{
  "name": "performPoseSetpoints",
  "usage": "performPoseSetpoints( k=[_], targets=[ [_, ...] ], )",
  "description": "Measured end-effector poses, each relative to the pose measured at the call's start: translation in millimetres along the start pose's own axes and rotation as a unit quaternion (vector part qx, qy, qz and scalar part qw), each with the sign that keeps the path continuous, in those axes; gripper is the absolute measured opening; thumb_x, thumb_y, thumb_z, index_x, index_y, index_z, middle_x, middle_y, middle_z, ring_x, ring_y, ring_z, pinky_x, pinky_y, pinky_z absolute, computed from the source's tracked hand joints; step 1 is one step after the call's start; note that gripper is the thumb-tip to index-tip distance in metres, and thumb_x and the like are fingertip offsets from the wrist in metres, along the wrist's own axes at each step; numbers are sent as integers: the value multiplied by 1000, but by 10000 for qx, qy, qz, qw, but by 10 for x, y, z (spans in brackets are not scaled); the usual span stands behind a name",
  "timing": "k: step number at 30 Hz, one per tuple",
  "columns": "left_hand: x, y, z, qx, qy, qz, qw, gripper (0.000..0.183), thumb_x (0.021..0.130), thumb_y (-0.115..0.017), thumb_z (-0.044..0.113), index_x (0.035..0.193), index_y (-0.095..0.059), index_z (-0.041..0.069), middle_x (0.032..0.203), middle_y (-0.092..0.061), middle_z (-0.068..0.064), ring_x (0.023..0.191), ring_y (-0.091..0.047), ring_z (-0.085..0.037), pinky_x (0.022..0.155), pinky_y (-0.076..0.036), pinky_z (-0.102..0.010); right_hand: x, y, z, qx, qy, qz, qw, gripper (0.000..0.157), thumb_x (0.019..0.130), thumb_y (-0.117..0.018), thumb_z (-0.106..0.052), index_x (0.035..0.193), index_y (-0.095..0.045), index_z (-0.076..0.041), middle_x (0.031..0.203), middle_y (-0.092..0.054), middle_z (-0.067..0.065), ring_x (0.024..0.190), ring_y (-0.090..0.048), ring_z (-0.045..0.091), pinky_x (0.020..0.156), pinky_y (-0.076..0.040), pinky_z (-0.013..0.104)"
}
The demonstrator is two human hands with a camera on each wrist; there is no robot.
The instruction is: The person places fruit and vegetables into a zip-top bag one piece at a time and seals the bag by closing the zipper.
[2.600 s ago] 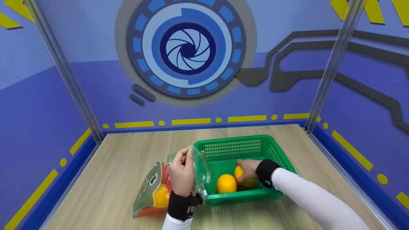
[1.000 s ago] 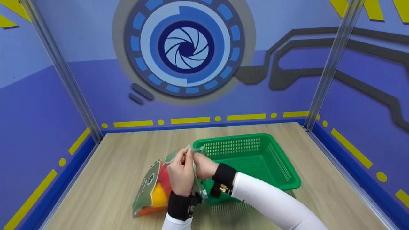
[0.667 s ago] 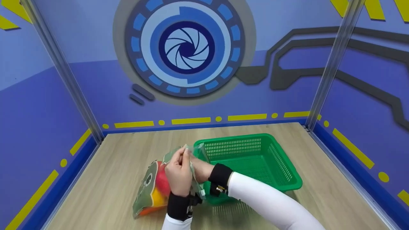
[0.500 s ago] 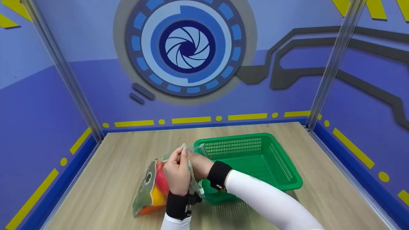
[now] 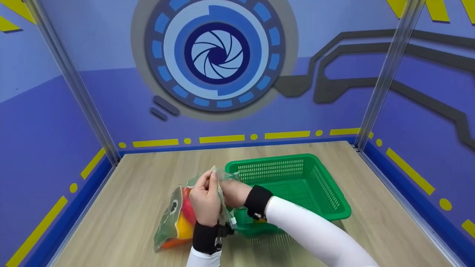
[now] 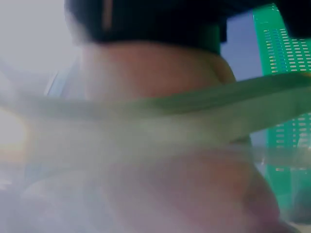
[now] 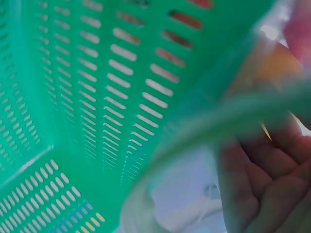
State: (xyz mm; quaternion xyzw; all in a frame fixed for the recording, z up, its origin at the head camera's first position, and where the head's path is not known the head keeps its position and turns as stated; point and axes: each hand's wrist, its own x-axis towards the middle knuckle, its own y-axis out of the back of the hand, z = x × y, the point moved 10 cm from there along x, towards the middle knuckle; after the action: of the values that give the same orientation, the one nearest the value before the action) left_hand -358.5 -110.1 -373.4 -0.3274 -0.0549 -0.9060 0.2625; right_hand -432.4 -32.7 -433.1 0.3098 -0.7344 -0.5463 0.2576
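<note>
My left hand pinches the upper edge of a clear, green-printed zip bag, thumb against fingers. Inside the bag show red rounded fruit, a yellow-orange fruit and an orange-red piece at the bottom. My right hand reaches into the bag's mouth from the right, its fingers hidden in the head view. In the right wrist view its palm and bent fingers lie near a blurred yellow-orange thing; I cannot tell whether they grip it. An orange shows partly beneath the right wrist, in the green basket.
The basket stands right of the bag, its left rim beside the bag's mouth. A white zip slider hangs at the bag's near edge. Blue-purple panels enclose the wooden tabletop at the back and sides.
My right hand took an orange from the basket, moved left into the bag's mouth, then drew back slightly. My left hand keeps its pinch and has shifted a little left with the bag edge.
</note>
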Motion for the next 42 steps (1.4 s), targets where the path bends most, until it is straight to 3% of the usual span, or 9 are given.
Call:
performPoseSetpoints(
  k=[3,7,12,16,21,30,35,42],
  targets=[
    [-10,9,-21,-42,121,-10,9999,19,97,-68,3,113,-76,-4,57,-44,-7,51,-33,-5,48,-28,-20,-120,50,19,727,53,-14,9973,20,105,-56,-12,119,-69,-8,79,-68,10,63,-52,7,63,-41,20],
    [-18,1,-38,-42,204,-82,9997,20,98,-67,4,115,-76,-3,57,-41,-6,50,-32,-7,47,-27,-20,-255,122,56,1340,134,-46,9909,20,107,-55,-19,115,-72,-11,88,-71,8,67,-52,6,67,-45,19],
    [-21,5,-50,5,220,-95,9997,20,98,-67,5,116,-75,-2,58,-44,-7,49,-33,-8,47,-28,-19,-379,187,253,1945,-296,-136,9804,19,106,-57,-19,113,-73,-10,107,-75,9,85,-67,16,78,-55,24],
    [-21,4,-66,0,301,-91,9995,20,99,-67,6,116,-75,-2,59,-48,-5,49,-34,-7,47,-30,-18,-476,205,449,2227,-542,-110,9733,17,105,-59,-18,110,-72,-9,106,-76,6,88,-69,22,82,-58,30],
    [-13,-23,-65,-83,367,-140,9992,20,99,-67,6,115,-76,-1,61,-41,1,49,-33,-6,48,-28,-19,-587,211,663,2279,-660,-95,9714,18,105,-59,-17,110,-72,-7,104,-76,3,89,-68,20,87,-58,34],
    [-8,-27,-49,-84,275,-128,9995,19,98,-68,7,114,-76,-1,61,-41,1,50,-33,-6,48,-28,-19,-738,162,925,1866,-854,-172,9786,15,99,-69,-23,112,-73,-15,115,-74,4,105,-70,24,95,-58,44],
    [-16,-26,-15,-115,125,-108,9998,19,97,-68,4,114,-75,-4,59,-41,-3,50,-32,-6,47,-28,-19,-807,53,1056,1689,-1108,-294,9789,33,92,-78,-32,120,-71,-16,128,-70,7,114,-66,32,97,-56,48],
    [-16,-36,-7,-132,77,-100,9998,19,97,-68,3,114,-75,-4,58,-42,-5,49,-32,-6,47,-28,-19,-883,-137,1148,1319,-1330,-877,9784,68,84,-85,-41,143,-58,-17,152,-55,10,136,-53,35,113,-44,55]
  ],
)
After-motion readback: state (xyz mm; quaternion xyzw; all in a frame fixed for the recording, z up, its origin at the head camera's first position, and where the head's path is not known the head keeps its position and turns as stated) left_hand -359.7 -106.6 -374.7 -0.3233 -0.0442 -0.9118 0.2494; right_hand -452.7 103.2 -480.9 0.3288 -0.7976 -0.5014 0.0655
